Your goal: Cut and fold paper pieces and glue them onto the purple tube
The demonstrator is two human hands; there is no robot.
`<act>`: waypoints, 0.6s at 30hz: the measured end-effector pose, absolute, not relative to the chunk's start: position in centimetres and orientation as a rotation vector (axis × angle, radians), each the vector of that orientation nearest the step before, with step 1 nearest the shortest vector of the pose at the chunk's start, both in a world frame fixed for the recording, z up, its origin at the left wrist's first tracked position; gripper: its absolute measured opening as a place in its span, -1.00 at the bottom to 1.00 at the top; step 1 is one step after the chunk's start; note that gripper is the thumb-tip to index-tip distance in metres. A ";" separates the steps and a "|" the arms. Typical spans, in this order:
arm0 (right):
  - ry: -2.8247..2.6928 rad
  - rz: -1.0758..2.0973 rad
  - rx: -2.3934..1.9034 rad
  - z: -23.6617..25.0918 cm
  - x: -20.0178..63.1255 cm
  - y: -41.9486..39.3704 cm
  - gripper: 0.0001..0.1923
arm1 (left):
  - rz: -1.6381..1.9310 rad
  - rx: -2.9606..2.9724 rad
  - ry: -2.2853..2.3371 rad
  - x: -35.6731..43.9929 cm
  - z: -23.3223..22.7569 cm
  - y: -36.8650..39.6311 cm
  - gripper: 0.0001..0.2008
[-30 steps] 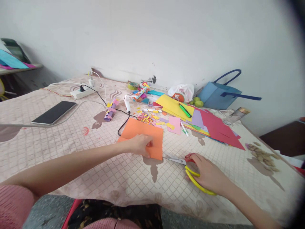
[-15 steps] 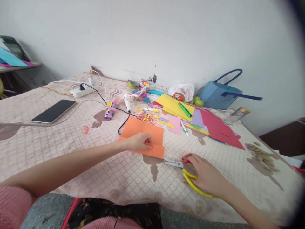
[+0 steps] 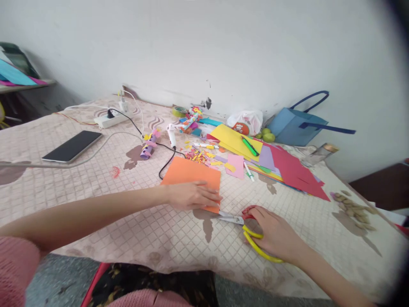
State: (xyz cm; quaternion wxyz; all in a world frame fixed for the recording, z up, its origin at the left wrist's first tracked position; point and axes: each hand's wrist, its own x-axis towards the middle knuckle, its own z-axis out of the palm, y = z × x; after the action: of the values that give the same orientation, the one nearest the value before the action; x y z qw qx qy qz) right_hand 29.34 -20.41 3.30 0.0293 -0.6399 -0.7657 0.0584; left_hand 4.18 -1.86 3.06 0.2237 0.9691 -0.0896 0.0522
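An orange sheet of paper [image 3: 191, 169] lies on the patterned cloth in front of me. My left hand [image 3: 193, 195] rests flat across its lower part, fingers stretched out to the right and covering much of the near edge. In my right hand [image 3: 271, 230] is a pair of scissors [image 3: 231, 218] with red and yellow handles; the hand grips the red loop. The blades point left, and their tips reach the lower right corner of the orange paper, slightly apart from each other.
Beyond the paper lie a glue gun [image 3: 171, 135], paper scraps [image 3: 198, 157] and a decorated purple roll [image 3: 148, 147]. Coloured sheets [image 3: 287, 170] with a green cutter [image 3: 250, 146] are at right, near a blue bag [image 3: 294, 125]. A phone [image 3: 73, 146] and power strip [image 3: 111, 119] stand left.
My left hand has gone from curled fingers at the paper's fold to lying flat, pressing the near part down. The scissors stay in my right hand, almost unmoved.
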 end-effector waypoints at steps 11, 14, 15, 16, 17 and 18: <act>-2.416 0.128 -1.915 3.6 30.1 -20.1 -0.66 | -0.014 2.647 -0.092 5.1 2.2 -2.1 -0.54; -2.427 0.133 -1.908 3.7 30.1 -20.1 -0.66 | -0.006 2.638 -0.139 5.0 2.3 -1.2 -0.56; -2.428 0.133 -1.909 3.6 30.1 -20.1 -0.66 | 0.002 2.651 -0.164 5.0 2.3 -1.0 -0.57; -2.430 0.131 -1.910 3.6 30.1 -20.1 -0.66 | 0.009 2.661 -0.186 4.9 2.3 -0.8 -0.57; -2.432 0.127 -1.909 3.5 30.1 -20.1 -0.66 | 0.007 2.664 -0.203 4.8 2.3 -0.7 -0.58; -2.435 0.122 -1.908 3.5 30.1 -20.1 -0.65 | 0.004 2.660 -0.213 4.8 2.3 -0.7 -0.58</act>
State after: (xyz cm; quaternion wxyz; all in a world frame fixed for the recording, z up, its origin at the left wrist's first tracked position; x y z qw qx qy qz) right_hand 30.11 -20.09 3.50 0.0229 -0.6163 -0.7862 0.0394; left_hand 4.77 -0.71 2.26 0.2343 0.9691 -0.0776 0.0014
